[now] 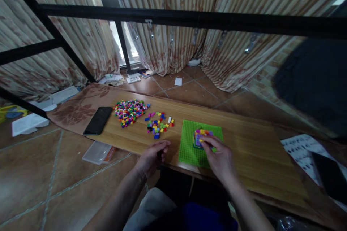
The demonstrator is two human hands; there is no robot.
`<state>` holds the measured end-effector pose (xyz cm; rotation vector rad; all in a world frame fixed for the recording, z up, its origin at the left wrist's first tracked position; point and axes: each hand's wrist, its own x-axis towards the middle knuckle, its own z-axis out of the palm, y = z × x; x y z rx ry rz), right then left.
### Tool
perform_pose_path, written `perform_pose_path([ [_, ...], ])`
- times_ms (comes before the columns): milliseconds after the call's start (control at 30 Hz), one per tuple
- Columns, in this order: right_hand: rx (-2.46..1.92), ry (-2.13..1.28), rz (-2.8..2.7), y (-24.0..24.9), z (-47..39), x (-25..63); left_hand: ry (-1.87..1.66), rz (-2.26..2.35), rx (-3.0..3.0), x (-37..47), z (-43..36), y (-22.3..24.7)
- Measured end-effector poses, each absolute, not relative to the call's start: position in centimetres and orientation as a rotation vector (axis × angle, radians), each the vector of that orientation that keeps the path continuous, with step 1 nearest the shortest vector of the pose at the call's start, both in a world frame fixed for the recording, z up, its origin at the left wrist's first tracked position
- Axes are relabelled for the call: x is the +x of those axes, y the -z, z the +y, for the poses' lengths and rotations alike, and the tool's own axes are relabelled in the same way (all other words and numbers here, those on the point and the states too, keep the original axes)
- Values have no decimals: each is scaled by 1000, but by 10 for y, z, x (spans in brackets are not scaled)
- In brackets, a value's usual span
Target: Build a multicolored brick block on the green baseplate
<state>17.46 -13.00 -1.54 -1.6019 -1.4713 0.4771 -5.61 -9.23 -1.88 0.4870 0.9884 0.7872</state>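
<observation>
Head view, yellow brick (201, 140), at right fingertips (205, 139)

I counted one left hand (154, 156) and one right hand (221, 157), two in total. There was one table (255, 151). It carried one cloth (76, 108), one phone (98, 121) and one baseplate (188, 148). The baseplate bore one stack (198, 138). Loose bricks formed two groups: one larger pile (130, 112) and one smaller cluster (157, 128). Individual bricks in both groups lay too close for a reliable count. The floor (29, 180) held one clear box (95, 151) and one white paper square (178, 81).
</observation>
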Motion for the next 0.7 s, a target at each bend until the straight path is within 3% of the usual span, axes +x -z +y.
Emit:
perform_pose_path([
  [300, -1623, -289, -1737, 10, -96, 203, -778, 944, 901, 21, -55, 3],
  [700, -1620, -316, -1762, 11, -90, 206, -800, 1012, 1385, 62, -25, 37],
])
